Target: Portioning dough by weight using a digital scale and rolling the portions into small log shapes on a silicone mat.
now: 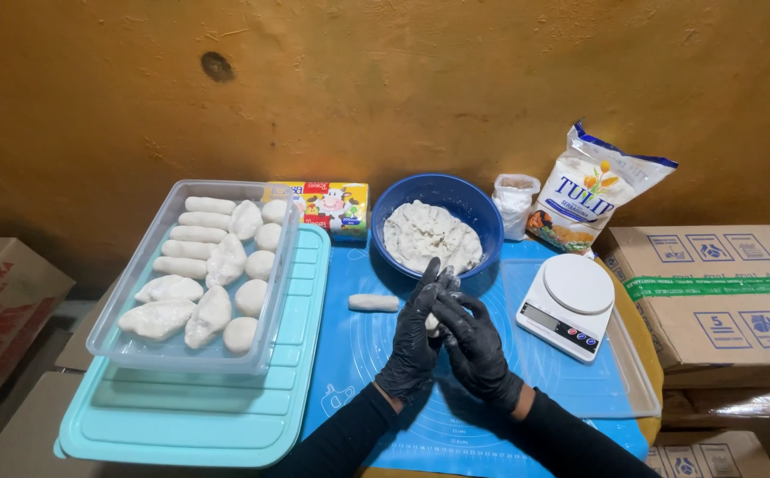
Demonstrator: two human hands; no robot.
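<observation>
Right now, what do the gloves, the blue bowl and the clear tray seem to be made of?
Gloves on left hand and right hand: thin black rubber, probably nitrile; slight sheen, wrinkles. Blue bowl: likely smooth plastic. Clear tray: see-through plastic, dough visible through walls.

Bare blue mat point(376, 354) lies open in front of the blue bowl point(438, 221), broken only by a small dough log point(373, 303) to the bowl's front left. Left of the bowl, a clear tray point(137, 265) of dough pieces on a teal lid point(226, 425) blocks passage. Right of the bowl stand a white scale point(571, 305), a flour bag point(593, 190) and cardboard boxes point(721, 292).
</observation>
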